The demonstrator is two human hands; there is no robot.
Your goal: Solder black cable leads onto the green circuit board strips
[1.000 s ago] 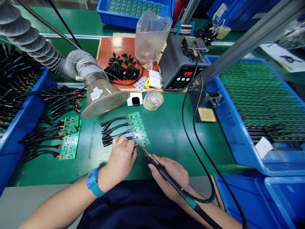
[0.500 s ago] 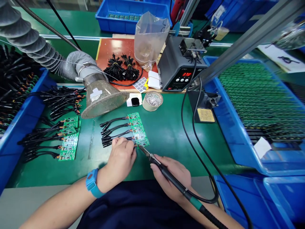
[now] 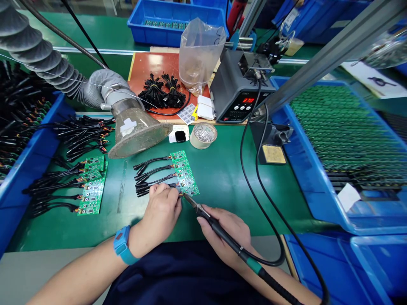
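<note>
A green circuit board panel [image 3: 186, 173] lies on the bench, with several short black cables [image 3: 155, 174] running off its left side. At its near end my left hand [image 3: 162, 209] is closed, pinching the nearest cable where its coloured wires meet the board; the fingers partly hide it. A blue wrist strap [image 3: 124, 245] circles that wrist. My right hand [image 3: 225, 235] grips a black soldering iron [image 3: 219, 231], whose tip touches or nearly touches the wire ends at the board's lower left corner.
A fume extractor hood [image 3: 140, 137] hangs behind the panel. Beyond it stand a solder-filled tub [image 3: 203, 135] and a soldering station [image 3: 244, 91] reading 370. Wired boards [image 3: 92, 190] lie left. A blue crate [image 3: 321, 186] of boards stands right; the iron's cord [image 3: 246, 169] loops across the bench.
The soldering iron and my right hand have shifted slightly left, bringing the tip closer to my left fingertips. My left hand stays nearly where it was.
</note>
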